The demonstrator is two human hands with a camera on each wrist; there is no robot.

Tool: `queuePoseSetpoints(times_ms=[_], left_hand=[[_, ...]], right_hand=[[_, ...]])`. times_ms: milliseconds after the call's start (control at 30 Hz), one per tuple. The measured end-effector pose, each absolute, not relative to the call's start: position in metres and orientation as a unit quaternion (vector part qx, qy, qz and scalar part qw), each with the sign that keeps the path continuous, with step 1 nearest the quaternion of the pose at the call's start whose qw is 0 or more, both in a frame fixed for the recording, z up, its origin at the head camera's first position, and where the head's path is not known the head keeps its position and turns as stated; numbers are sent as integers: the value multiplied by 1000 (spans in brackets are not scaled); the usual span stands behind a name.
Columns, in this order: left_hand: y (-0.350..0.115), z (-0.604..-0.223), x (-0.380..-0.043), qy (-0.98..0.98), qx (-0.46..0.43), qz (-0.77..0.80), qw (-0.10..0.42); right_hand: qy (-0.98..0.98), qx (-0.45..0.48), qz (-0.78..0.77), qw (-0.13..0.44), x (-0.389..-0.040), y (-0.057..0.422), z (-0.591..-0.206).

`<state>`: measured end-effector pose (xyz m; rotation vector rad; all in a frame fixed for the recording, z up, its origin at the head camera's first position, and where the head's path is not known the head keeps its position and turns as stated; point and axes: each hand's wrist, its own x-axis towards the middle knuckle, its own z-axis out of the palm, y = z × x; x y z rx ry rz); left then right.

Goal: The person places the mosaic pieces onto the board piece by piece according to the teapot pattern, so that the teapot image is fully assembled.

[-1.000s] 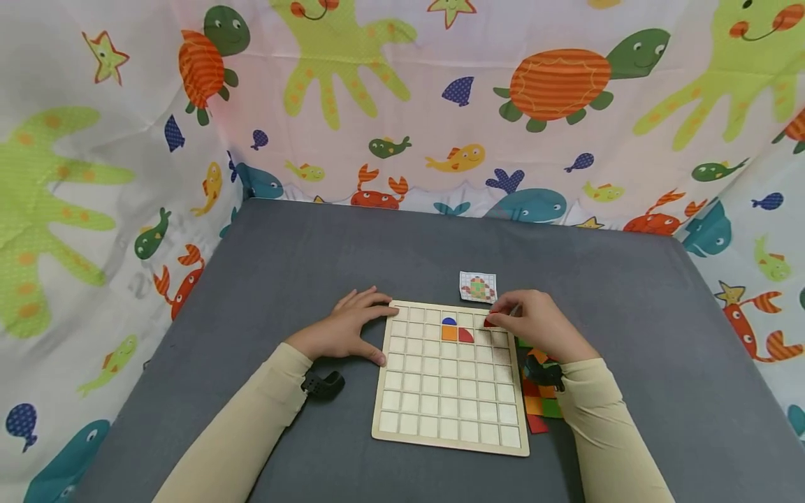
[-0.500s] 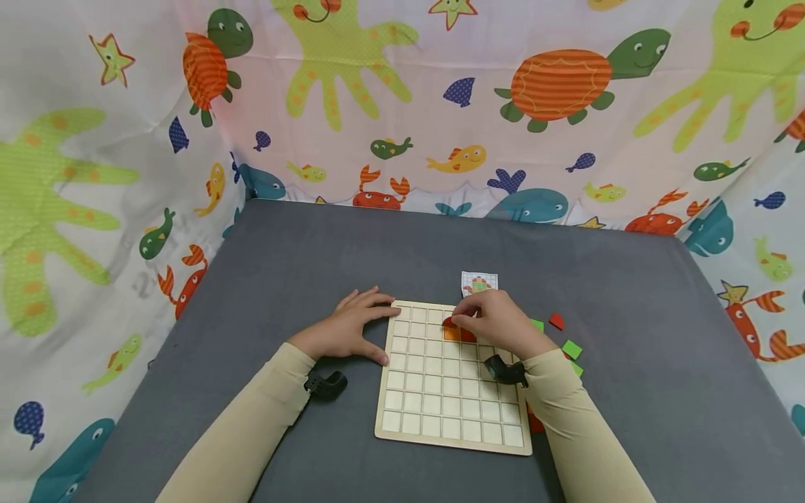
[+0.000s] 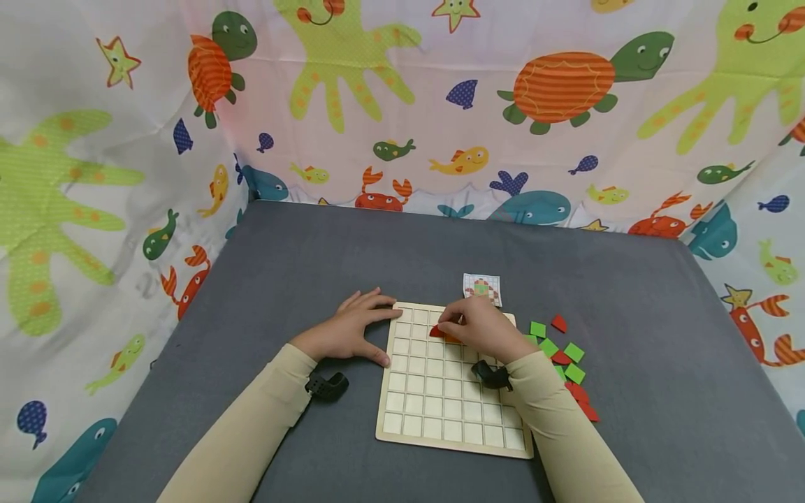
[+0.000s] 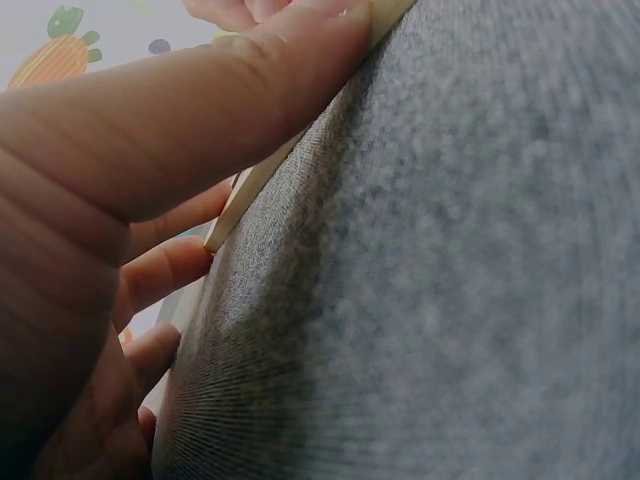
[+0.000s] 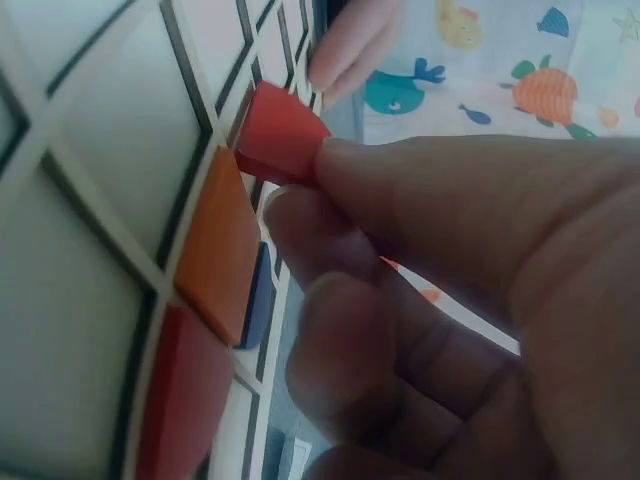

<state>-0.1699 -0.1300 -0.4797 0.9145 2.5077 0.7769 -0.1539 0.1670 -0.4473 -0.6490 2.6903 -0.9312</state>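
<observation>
My right hand (image 3: 487,328) pinches a red quarter-circle tile (image 5: 275,135) between thumb and index finger. The tile is tilted over a cell beside an orange square tile (image 5: 220,255) in the gridded wooden board (image 3: 434,405). On the orange tile's other side lies another red quarter-circle tile (image 5: 185,390). A blue half-round tile (image 5: 257,295) sits in the cell behind the orange one. My left hand (image 3: 349,328) rests spread at the board's upper left, thumb along the side edge and fingertips near the corner.
A small card (image 3: 483,283) printed with a coloured grid picture lies behind the board. To the right, several green square tiles (image 3: 574,351) and red tiles (image 3: 559,323) are scattered on the grey cloth (image 3: 339,244). A patterned curtain (image 3: 415,98) stands around the table.
My right hand has carried the red tile leftward from the board's right side, past the blue and orange tiles. The left hand stays at the board's edge.
</observation>
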Motion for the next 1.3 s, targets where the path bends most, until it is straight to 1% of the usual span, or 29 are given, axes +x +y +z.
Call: queuePoseSetpoints(times_ms=[233, 667, 1300], left_hand=[[-129, -479, -171, 888, 325, 272, 177], [-130, -479, -170, 885, 328, 278, 177], [-129, -482, -171, 886, 327, 278, 176]], right_hand=[[920, -238, -297, 93, -152, 163, -447], [925, -230, -288, 92, -148, 161, -449], [931, -243, -263, 71, -143, 164, -450]])
